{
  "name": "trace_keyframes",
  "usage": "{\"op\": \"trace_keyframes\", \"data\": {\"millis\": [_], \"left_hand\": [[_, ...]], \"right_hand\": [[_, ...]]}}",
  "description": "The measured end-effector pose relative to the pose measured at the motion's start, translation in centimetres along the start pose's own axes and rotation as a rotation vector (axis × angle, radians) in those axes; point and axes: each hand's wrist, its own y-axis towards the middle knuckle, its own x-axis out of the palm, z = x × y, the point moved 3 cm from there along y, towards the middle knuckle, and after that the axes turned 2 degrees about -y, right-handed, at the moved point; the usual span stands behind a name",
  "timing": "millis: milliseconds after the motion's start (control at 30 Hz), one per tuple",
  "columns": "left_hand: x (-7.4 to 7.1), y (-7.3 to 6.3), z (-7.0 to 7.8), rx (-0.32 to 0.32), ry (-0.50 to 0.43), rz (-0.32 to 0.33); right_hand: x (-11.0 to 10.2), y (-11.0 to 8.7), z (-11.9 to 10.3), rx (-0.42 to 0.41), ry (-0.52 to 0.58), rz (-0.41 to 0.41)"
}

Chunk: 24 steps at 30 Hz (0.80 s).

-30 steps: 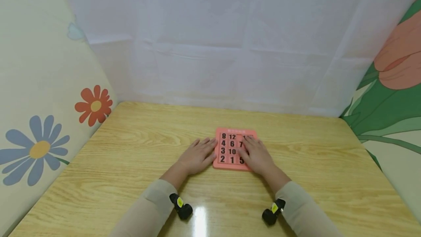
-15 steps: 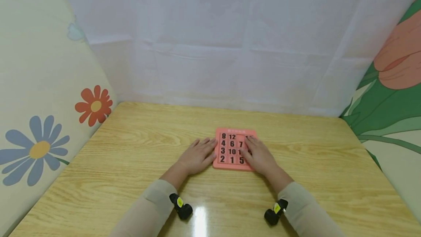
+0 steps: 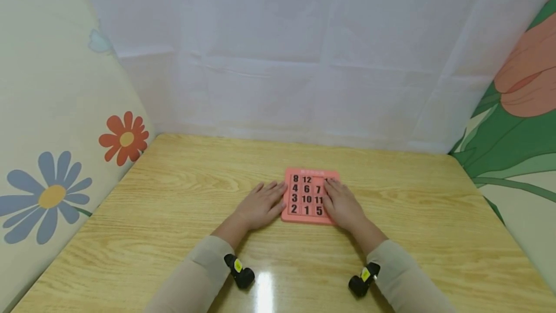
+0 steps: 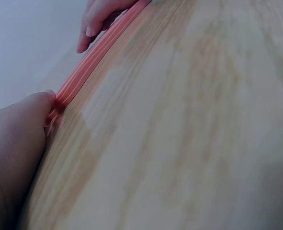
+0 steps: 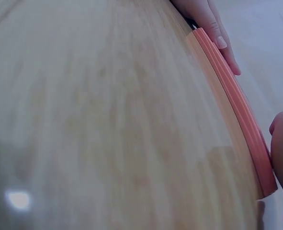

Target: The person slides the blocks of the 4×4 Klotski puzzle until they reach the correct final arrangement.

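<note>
A pink number slide puzzle (image 3: 306, 205) lies flat on the table, its black-numbered tiles facing up. Its top row reads 8, 12, then a vacant slot, then a tile partly under fingers. My left hand (image 3: 259, 208) lies against the puzzle's left edge, fingers extended and its thumb at the rim. Over the right-hand column rests my right hand (image 3: 346, 208), with straight fingers; it hides most of that column. Seen edge-on, the puzzle (image 4: 91, 62) shows its layered pink side in the left wrist view, and the puzzle (image 5: 239, 108) appears likewise in the right wrist view.
The wood-grain table (image 3: 182, 182) reaches back to a white cloth (image 3: 278, 62). Flower-printed panels stand on either side, with a blue flower (image 3: 52, 198) left and a pink tulip (image 3: 527, 71) right. Black wrist cameras (image 3: 239, 272) sit at both sleeves.
A top-row tile has slid right under my right fingers, leaving a vacant slot in the third column. My right hand has shifted slightly right, uncovering the 11. My left hand has stayed put.
</note>
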Motion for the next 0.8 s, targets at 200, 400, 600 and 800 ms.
{"op": "trace_keyframes", "data": {"millis": [200,400,600,800], "left_hand": [[-0.1,0.0,0.1,0.004,-0.013,0.002],[-0.2,0.0,0.2,0.0,-0.011,-0.004],[-0.1,0.0,0.2,-0.003,-0.01,0.001],[-0.1,0.1,0.1,-0.003,-0.012,0.006]], "right_hand": [[0.1,0.4,-0.9,-0.007,-0.014,0.005],[0.5,1.1,-2.0,-0.022,0.003,-0.015],[1.0,1.8,-3.2,-0.043,-0.034,-0.042],[1.1,2.2,-4.0,-0.042,-0.046,-0.09]]}}
